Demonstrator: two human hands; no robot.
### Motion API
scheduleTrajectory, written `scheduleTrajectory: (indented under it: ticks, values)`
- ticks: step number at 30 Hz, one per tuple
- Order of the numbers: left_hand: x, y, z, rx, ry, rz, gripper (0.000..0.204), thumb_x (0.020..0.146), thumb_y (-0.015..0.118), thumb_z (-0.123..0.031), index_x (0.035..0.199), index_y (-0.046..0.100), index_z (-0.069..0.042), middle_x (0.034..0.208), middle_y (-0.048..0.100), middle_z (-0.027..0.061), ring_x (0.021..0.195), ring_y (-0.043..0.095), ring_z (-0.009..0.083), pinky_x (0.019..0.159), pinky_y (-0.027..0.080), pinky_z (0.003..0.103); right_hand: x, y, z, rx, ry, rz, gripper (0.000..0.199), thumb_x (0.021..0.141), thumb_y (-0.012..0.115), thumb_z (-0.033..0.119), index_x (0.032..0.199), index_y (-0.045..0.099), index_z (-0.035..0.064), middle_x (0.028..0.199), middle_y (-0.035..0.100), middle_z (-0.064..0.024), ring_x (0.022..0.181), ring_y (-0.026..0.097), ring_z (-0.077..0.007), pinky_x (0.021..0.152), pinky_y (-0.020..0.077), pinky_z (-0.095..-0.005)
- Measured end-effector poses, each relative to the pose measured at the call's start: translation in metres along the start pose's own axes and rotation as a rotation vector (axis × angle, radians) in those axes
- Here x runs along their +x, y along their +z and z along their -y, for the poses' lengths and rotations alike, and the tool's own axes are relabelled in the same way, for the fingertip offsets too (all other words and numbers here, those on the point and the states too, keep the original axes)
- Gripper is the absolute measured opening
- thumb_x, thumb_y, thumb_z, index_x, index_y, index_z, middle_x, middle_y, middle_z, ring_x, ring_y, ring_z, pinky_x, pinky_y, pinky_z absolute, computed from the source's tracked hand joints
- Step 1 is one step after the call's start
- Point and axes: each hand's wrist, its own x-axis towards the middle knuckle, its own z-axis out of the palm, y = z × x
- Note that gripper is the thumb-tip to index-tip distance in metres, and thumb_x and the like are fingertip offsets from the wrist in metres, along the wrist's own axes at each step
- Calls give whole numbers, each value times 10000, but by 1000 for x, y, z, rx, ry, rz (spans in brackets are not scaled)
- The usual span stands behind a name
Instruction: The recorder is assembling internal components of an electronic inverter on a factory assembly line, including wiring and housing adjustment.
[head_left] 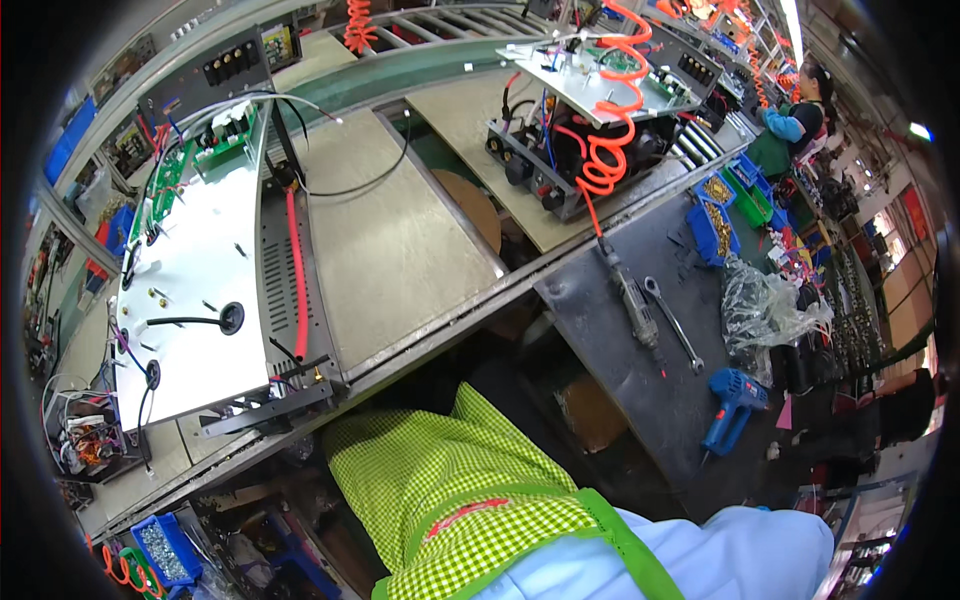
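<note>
red lettering (465, 517) is running across the checked apron (400, 475), showing too small for me to read. the white panel (190, 290) is lying at the left, beside a pale board (390, 250), with a red tube (297, 270) running along its edge. on the dark counter (620, 370) a driver (637, 305) is resting beside a wrench (675, 325), a blue gun (735, 400) lying near them. neither hand is showing, so i cannot tell whether fingers are apart or clamped.

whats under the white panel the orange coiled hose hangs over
A dark metal chassis with black fittings and red and blue wires shows; whatever sits farther in is covered by the panel.
</note>
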Motion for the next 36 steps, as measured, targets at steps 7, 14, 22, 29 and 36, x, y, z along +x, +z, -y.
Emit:
scheduleTrajectory:
  ticks: [7,14,22,29,36]
  values:
    - [11,-1,-1,19,-21,-14,469,948,598,-192,1359,488,6,1305,566,204,1208,544,299,1012,453,345,6,-2,-6,-72,-32,25,393,795,669,342,1061,725,58,1050,712,-160,951,678,-310,806,538,-423]
    - [26,7,30,53,-61,3,477,964,575,-192,1387,465,-1,1353,538,219,1251,519,317,1036,437,344,-9,-71,109,-873,-109,403,396,771,678,342,1042,731,57,1046,711,-176,949,684,-337,802,541,-437]
    - [51,-98,90,-927,591,-1363,453,901,650,-134,1297,474,-4,1001,606,113,918,631,227,735,533,330,-9,-247,308,-205,-677,-914,394,861,597,379,1092,603,60,944,684,-176,741,684,-336,742,536,-422]
    - [139,-145,75,-134,560,-1736,508,1034,444,-140,1501,289,-13,1525,347,131,1383,363,246,1172,272,402,14,-329,235,-639,126,-1169,454,815,594,298,1224,607,104,1098,667,-197,1036,638,-381,887,510,-480]
    - [142,-154,15,-1043,918,-1575,477,1030,481,-285,1425,363,-46,1370,473,104,1248,468,220,1073,364,375,-5,-284,143,-546,224,-1097,799,808,605,164,1526,261,221,1293,549,-166,1146,553,-387,966,469,-475]
